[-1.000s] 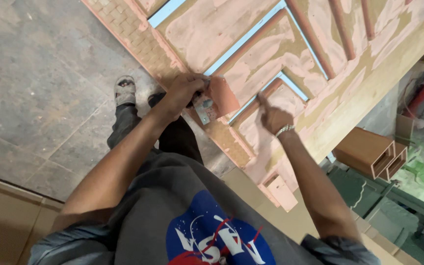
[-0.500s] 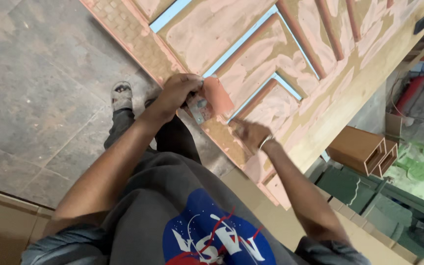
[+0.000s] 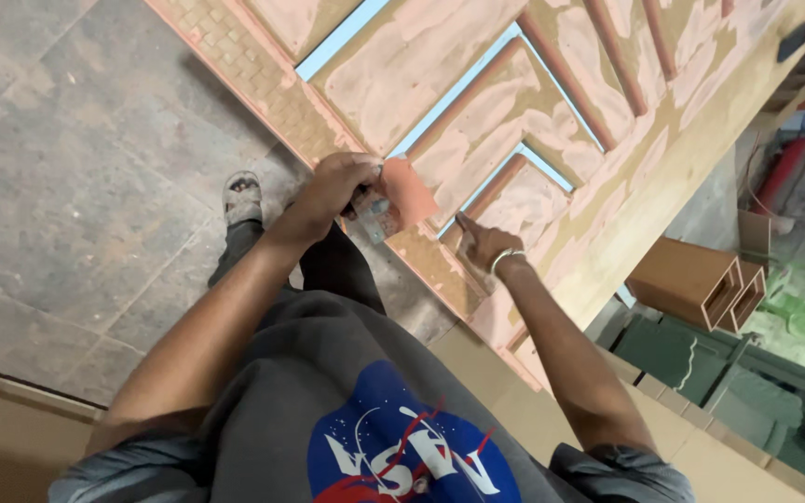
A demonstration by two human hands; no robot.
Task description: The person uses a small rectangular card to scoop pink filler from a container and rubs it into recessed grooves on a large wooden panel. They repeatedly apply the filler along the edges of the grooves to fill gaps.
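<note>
Down on the left, grey stone floor tiles run under a sandalled foot, planted just beside the lower edge of a big carved wooden door that lies across the upper part of the view. Its panels and mouldings are smeared with patches of pinkish filler, and pale blue strips show along some panel edges.

Next comes the left hand, at the end of an arm stretched forward and nearly straight from the shoulder. Its fingers are clenched round a putty knife; the handle sits in the fist, and the broad blade, coated in the same pink filler, juts out to the right, over the door's woven-pattern border. Whether the blade touches the wood, I cannot tell from here.

Just right of the blade, the right hand reaches in with the elbow bent and a metal bangle at the wrist. The forefinger is stretched out and pressed onto the moulding at the corner of a small panel, the other fingers curled in loosely and holding nothing.

Further right, beyond the door's edge, a hollow brown box section lies on the ground, with dark green metal pieces near it.
</note>
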